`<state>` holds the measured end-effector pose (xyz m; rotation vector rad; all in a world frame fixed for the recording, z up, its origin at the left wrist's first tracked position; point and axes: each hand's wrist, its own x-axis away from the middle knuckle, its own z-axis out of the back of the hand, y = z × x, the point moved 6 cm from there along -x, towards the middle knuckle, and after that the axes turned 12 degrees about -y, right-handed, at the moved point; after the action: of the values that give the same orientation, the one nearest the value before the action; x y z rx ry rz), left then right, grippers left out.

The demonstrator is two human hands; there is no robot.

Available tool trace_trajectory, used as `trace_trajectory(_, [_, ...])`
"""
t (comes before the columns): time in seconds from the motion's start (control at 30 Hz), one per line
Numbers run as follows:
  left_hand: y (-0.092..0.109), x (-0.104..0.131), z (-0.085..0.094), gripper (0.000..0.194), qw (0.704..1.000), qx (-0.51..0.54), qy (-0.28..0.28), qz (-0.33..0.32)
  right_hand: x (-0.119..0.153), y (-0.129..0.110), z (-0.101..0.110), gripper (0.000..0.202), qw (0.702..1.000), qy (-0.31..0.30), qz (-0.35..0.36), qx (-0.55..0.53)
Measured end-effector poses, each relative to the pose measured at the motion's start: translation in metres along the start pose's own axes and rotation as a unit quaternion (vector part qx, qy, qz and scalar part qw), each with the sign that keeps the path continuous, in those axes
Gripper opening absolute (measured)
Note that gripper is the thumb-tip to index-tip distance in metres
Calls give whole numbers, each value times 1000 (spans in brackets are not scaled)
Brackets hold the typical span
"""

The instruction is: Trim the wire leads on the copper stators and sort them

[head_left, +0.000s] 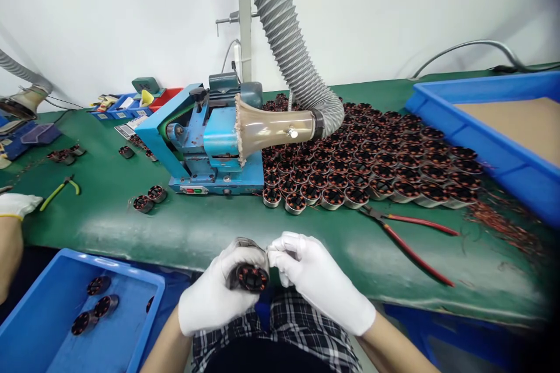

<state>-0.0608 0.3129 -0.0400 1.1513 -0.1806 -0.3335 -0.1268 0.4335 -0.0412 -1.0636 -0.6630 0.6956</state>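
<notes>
Far left, well apart from the person's left hand (219,288), a co-worker's gloved hand (20,205) lies near green pliers (61,191). Nearer, beside and below the left hand, a blue bin (109,344) holds three coils (106,305) and part of another. Two coils (156,193) stand together beyond the left hand, and a blue machine (219,140) sits straight ahead of it. The left hand, in a white glove, is wrapped around a coil (252,278) — its copper-wound end faces the person. The right hand (315,280), gloved too, has its fingertips drawn together at the coil's side; whether they pinch anything cannot be told. Beyond the right hand spread close rows of coils (333,198). To its right lie red pliers (417,250), handles spread — then wire scraps (507,227) and, farther off, a blue tray (494,157).
</notes>
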Motion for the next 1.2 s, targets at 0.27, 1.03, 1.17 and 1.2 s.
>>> trace_trajectory(0.27, [18, 9, -2, 53, 963, -240, 121, 9, 1, 2, -8, 20, 974, -115, -49, -191])
trace_trajectory(1.03, [-6, 4, 0, 56, 977, -162, 83, 111, 11, -10, -6, 17, 985, -8, 40, 170])
trace_trajectory(1.17, [-37, -1, -3, 51, 969, -202, 71, 128, -12, 15, -14, 23, 970, 8, 63, 234])
trace_trajectory(1.2, [-46, -2, -6, 51, 968, -207, 58, 128, -19, 23, -13, 23, 962, 21, 74, 264])
